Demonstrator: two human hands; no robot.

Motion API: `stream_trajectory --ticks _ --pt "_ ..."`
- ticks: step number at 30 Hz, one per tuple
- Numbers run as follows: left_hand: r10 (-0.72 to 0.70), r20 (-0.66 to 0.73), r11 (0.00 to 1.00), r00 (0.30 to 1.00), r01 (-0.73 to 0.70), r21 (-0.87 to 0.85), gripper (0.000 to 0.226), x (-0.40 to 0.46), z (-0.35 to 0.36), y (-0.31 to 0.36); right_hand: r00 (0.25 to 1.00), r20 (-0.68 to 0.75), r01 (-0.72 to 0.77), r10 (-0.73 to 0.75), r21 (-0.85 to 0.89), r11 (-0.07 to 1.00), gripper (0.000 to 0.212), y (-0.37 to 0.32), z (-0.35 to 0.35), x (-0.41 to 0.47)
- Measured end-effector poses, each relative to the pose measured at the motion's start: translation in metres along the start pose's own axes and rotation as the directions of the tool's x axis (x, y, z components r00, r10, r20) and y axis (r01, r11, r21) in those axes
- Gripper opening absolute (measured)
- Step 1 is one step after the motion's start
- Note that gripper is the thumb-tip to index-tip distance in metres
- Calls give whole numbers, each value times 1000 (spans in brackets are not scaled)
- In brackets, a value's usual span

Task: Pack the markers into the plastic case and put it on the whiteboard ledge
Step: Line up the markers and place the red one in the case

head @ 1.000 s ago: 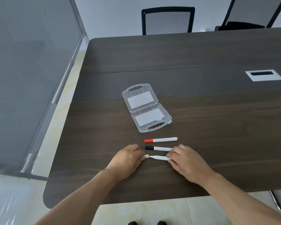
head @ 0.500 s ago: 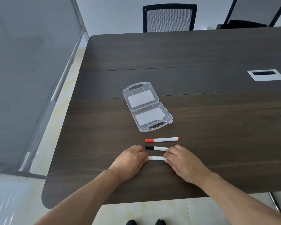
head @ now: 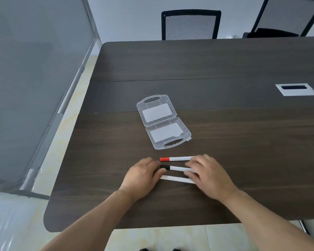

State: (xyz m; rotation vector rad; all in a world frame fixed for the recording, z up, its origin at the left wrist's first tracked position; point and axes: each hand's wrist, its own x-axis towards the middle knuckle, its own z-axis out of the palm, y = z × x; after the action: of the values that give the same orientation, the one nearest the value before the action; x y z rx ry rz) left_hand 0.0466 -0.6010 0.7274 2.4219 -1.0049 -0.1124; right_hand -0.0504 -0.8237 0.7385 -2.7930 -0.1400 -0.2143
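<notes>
Three markers lie side by side near the table's front edge. The red-capped marker (head: pixel 178 158) is farthest from me, the black-capped marker (head: pixel 175 168) is in the middle, and an all-white marker (head: pixel 176 179) is nearest. My left hand (head: pixel 143 176) pinches the black cap end, and my right hand (head: pixel 208 175) pinches the other end of the same marker. Its fingers also cover the red marker's right tip. The clear plastic case (head: pixel 163 122) lies wide open and empty just beyond the markers.
The dark wooden table (head: pixel 225 142) has a white cable port (head: pixel 295 89) at the right. A large grey board on a stand (head: pixel 34 78) rises to the left of the table. Two black mesh chairs (head: pixel 190 24) stand at the far side.
Both hands have let go of the white marker, which now lies on the table, and moved slightly forward onto the black-capped marker.
</notes>
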Motion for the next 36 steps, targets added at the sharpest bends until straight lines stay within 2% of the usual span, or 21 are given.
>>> stream_trajectory --ticks 2,4,9,14,18,23,29,33,36 --pt "-100 -8 994 995 100 -38 36 5 -1 1 997 -33 -73 73 -5 997 18 14 -5 9" --pt "-152 -6 987 988 152 -50 28 10 0 2 995 16 -101 101 -21 995 22 25 -8 18" --pt "-235 53 971 970 237 -37 30 20 4 4 991 134 -16 27 -88 996 26 30 -7 32" --pt "-271 83 961 959 274 -25 28 29 5 4 982 181 69 -58 -56 996 18 31 -2 43" --pt "-259 84 965 962 261 -18 24 32 5 6 965 210 177 -156 -86 980 13 33 0 48" --pt "-184 21 983 983 184 -9 20 24 0 4 958 153 253 -241 -66 965 13 29 -7 51" --pt "-79 -95 996 992 82 33 39 20 -28 9 928 107 367 -357 -88 926 16 20 -33 61" --pt "-59 -162 998 985 64 25 36 40 -50 10 923 50 386 -382 -117 915 26 20 -51 82" --pt "-77 -192 997 978 81 13 24 63 -59 3 923 56 386 -382 -150 910 30 30 -58 105"
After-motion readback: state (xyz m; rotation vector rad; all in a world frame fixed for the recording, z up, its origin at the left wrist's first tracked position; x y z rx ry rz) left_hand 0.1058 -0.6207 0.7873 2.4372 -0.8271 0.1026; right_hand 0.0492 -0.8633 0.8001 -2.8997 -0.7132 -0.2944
